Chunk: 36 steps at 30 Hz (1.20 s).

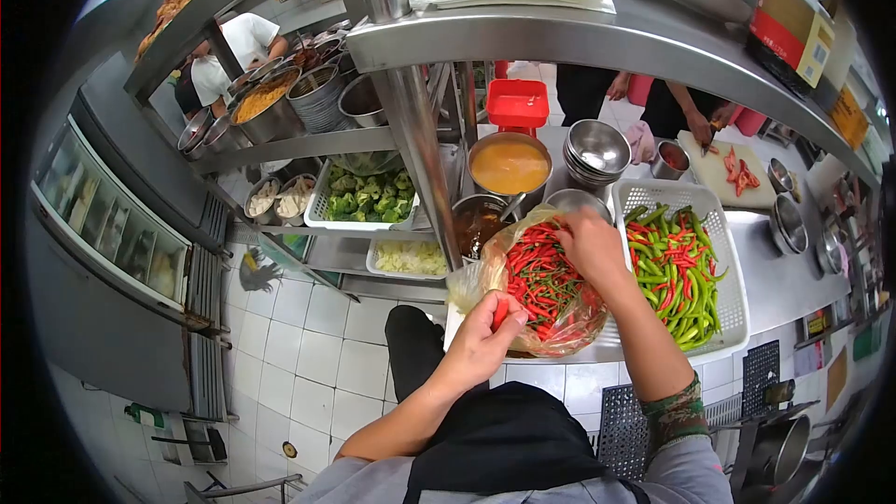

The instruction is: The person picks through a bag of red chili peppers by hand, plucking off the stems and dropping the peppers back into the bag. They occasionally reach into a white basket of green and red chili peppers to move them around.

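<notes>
My left hand (487,331) is closed with its fingers pinched around a red chili pepper (502,312), just in front of a clear plastic bag (581,336). The bag lies open and is full of thin red chilies (541,275) with green stems. Over its far right side, my right hand (590,241) reaches in at the chilies; its fingers are smeared by motion. To the right of the bag stands a white perforated basket (735,303) of mixed green and red chilies (677,271).
Behind the bag stand a pot of orange liquid (509,166), a dark sauce pot (478,229) and stacked steel bowls (597,149). A steel shelf (560,37) spans overhead. At back right, a person's hands (700,126) cut red pieces on a board (714,163). Broccoli (371,194) sits left.
</notes>
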Motion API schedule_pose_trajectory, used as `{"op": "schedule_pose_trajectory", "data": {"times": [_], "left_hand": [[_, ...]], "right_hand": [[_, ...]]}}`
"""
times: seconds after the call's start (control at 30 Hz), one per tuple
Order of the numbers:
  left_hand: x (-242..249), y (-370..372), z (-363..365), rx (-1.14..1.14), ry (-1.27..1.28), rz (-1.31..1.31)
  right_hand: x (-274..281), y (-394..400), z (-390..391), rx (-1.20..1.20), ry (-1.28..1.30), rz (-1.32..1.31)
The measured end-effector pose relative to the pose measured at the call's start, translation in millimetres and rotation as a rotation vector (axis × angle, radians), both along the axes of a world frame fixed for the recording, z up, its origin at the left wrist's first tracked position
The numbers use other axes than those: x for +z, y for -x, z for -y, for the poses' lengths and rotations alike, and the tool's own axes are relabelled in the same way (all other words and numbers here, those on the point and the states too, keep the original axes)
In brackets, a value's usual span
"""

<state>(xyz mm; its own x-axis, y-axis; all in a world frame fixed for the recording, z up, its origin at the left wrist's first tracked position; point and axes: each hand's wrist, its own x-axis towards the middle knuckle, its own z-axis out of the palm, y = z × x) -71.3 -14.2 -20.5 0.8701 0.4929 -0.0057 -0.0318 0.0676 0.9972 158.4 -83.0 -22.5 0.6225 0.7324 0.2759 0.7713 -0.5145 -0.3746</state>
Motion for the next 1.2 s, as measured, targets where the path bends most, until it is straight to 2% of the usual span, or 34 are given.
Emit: {"op": "schedule_pose_trajectory", "data": {"times": [0.07,0.13,0.23,0.27,0.33,0.37,0.47,0.5,0.6,0.63,0.73,0.77,0.87,0.9,1.13,1.2], "left_hand": [[1,1,-1,-0.022,-0.076,-0.025],[2,1,-1,-0.028,0.003,-0.035],[1,1,-4,-0.045,0.202,-0.025],[0,1,-5,-0.057,0.281,-0.016],[-1,-8,1,-0.015,0.162,0.079],[0,-12,3,0.006,0.100,0.130],[-7,-11,2,-0.097,-0.137,0.007],[-17,-14,5,-0.107,-0.104,0.087],[-3,-12,3,-0.285,0.117,-0.002],[-6,-13,2,-0.276,0.129,-0.012],[-11,-16,0,-0.265,0.184,-0.043],[-7,-16,-1,-0.266,0.213,-0.056],[-5,-12,-4,-0.240,0.243,-0.052],[-8,-10,-4,-0.226,0.245,-0.048],[-35,-8,-10,-0.284,0.226,-0.058],[-31,-6,-9,-0.298,0.225,-0.090]], "right_hand": [[2,2,1,0.019,0.012,0.025],[9,6,5,0.066,0.005,0.037],[33,21,24,0.178,-0.167,0.036],[44,28,32,0.180,-0.177,-0.155],[60,43,44,0.177,-0.200,-0.531],[53,48,49,0.282,-0.370,-0.821],[41,70,56,0.296,-0.457,-1.257],[33,74,56,0.349,-0.526,-1.264],[11,81,53,0.333,-0.528,-0.666],[21,86,51,0.351,-0.500,-0.198],[13,89,48,0.333,-0.408,0.212],[15,89,48,0.240,-0.385,0.206],[25,69,39,0.255,-0.426,0.059],[27,64,38,0.266,-0.354,-0.035],[3,7,5,0.022,-0.019,0.313],[1,-1,1,0.046,0.041,0.279]]}}
